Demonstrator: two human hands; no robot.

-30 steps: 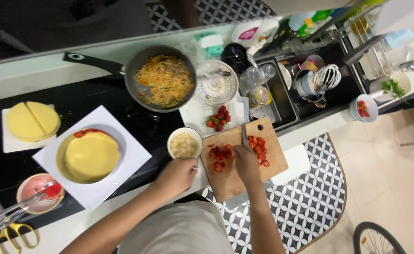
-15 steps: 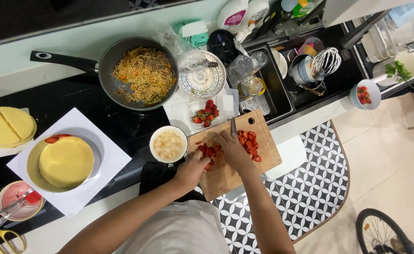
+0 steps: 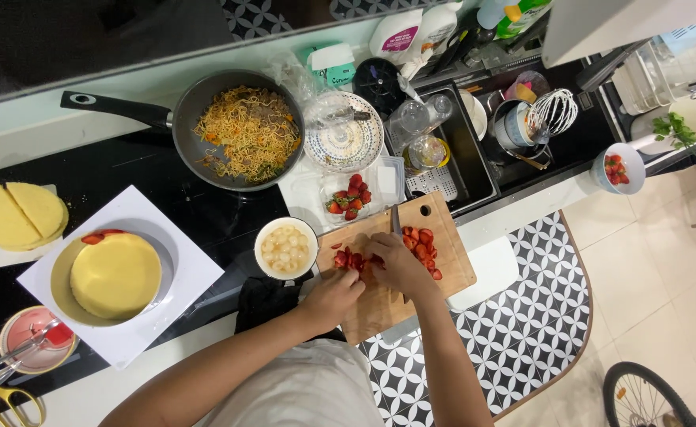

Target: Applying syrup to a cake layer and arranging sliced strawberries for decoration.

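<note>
Black counter [image 3: 166, 213] spreads under us, bearing a pan of noodles [image 3: 241, 130] and a round yellow cake [image 3: 115, 275]. On the wooden cutting board [image 3: 451, 265], our right hand [image 3: 399, 265] is clenched on a knife [image 3: 396, 220], while our left hand [image 3: 336, 292] pinches cut strawberries [image 3: 346, 258].

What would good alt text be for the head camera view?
Seen from above, a person's right hand holds a knife over cut strawberries on a wooden cutting board, the left hand beside it. Nearby sit a pan of noodles and a round yellow cake.
</note>
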